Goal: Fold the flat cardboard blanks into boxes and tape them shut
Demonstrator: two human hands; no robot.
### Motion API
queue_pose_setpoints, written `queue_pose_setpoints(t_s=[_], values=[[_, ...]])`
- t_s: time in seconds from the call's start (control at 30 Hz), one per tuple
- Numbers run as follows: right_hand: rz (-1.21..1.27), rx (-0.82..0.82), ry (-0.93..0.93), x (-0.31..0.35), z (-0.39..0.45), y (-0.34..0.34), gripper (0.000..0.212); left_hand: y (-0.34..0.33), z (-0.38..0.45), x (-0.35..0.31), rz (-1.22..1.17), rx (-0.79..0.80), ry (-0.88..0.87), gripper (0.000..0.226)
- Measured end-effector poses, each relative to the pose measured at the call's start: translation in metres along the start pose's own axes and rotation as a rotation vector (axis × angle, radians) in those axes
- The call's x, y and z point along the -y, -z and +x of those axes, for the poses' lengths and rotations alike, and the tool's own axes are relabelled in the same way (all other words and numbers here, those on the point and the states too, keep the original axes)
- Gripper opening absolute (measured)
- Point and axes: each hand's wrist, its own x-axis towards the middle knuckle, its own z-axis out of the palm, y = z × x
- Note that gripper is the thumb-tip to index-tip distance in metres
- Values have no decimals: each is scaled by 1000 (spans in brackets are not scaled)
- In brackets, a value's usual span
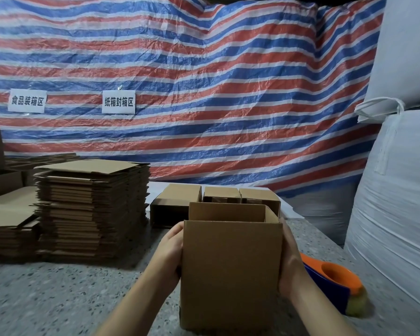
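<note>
My left hand and right hand press flat on the sides of one open box. Behind it stand some made boxes. Left of it, a tall stack of flat blanks waits, so lots is left.

Both bare forearms reach forward from the bottom of the view and converge toward the middle. The left hand is pressed flat against the left wall of the box, fingers running up toward its top edge. The right hand presses the opposite wall the same way, palm inward.
</note>
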Motion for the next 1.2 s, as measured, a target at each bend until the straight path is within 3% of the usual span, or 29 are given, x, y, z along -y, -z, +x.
queue_pose_setpoints(t_s=[0.17,0.27,0.47,0.57,0.7,0.87,1.1,1.2], values=[[-55,159,-121,5,6,4,51,0,1,2,-11,2,-10,13],[-106,194,-94,7,12,6,56,2,1,3,-1,3,-51,18],[-119,211,-71,8,9,6,65,2,2,4,119,-2,-92,56],[-117,206,-74,8,9,6,66,13,3,4,75,137,-60,91],[-116,223,-82,6,13,7,69,24,-1,3,161,283,-145,106],[-73,203,-94,2,18,9,67,16,0,3,257,180,-147,64],[-34,232,-86,3,15,8,51,10,0,5,223,51,-156,43],[8,273,-68,2,13,6,48,10,0,5,242,40,-166,20]])
